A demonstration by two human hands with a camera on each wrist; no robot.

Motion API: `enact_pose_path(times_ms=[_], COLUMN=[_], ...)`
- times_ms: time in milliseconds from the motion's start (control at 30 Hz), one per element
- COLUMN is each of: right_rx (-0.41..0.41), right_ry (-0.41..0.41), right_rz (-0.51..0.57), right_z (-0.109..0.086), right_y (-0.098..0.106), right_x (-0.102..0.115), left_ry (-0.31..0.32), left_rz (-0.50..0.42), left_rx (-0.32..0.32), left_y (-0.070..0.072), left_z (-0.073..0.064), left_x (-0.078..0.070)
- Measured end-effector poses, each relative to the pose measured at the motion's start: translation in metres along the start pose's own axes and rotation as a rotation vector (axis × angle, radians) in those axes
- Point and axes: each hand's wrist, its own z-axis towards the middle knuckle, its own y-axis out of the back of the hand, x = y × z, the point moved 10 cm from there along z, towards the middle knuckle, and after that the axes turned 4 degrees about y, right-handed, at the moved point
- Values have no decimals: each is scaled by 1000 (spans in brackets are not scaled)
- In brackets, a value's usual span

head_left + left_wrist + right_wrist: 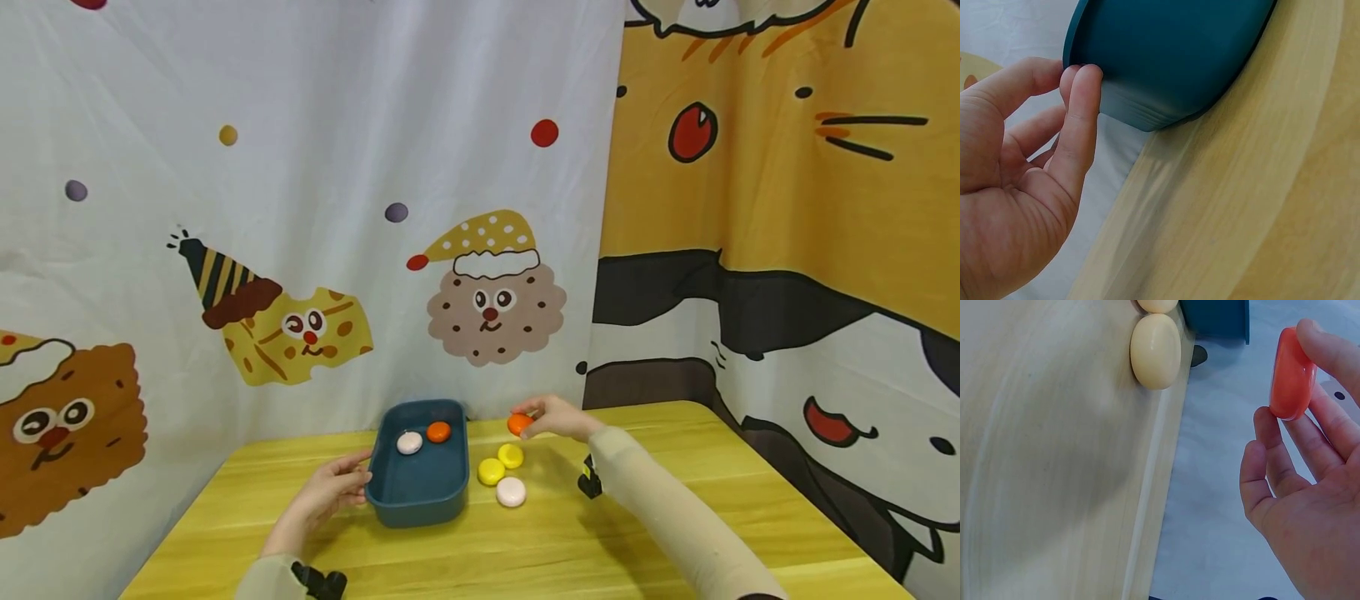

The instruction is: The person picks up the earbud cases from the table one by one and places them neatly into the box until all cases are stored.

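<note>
At the bin's left side, my left hand [330, 492] pinches the rim of a dark teal bin [420, 512]. In the left wrist view, thumb and fingers meet at the edge of the teal bin [1172, 56]. Inside it lie a white round piece [409, 442] and an orange round piece [438, 432]. My right hand [557, 417] holds another orange piece [519, 424] above the table, right of the bin. The right wrist view shows this smooth, rounded orange disc [1293, 375] between thumb and fingertips; its exact kind is unclear.
Right of the bin, two yellow pieces [491, 472] lie side by side, with a pale pink piece [512, 492] in front of them. All rest on a yellow wood-grain table [480, 567]. A curtain [337, 167] printed with cartoon figures hangs behind the table and along its right.
</note>
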Motion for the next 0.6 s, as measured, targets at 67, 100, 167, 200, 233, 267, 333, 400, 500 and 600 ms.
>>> enact_pose_path(times_ms=[67, 100, 167, 200, 233, 267, 333, 400, 500, 600], right_rx=[-1, -2, -2, -4, -6, -9, -9, -10, -5, -4], right_ry=[-3, -3, -3, 1, 3, 7, 15, 22, 28, 31], right_rz=[-2, -4, -7, -12, -17, -24, -36, -44, -37, -20], right_z=[0, 0, 1, 2, 2, 3, 4, 5, 7, 9], right_y=[1, 1, 1, 2, 2, 2, 2, 2, 1, 1], right_x=[2, 2, 4, 5, 6, 7, 8, 10, 13, 17], left_ry=[-1, -1, 0, 1, 3, 4, 6, 6, 2, -4], left_rz=[4, 5, 1, -2, -5, -6, -8, -7, -7, -11], left_rx=[4, 6, 10, 11, 12, 10, 9, 5, 1, 3], left_y=[0, -1, -1, -1, -2, -2, -2, -1, 0, 1], left_z=[0, 0, 1, 1, 1, 1, 1, 2, 3, 3], left_x=[0, 0, 0, 0, 0, 0, 0, 0, 2, 2])
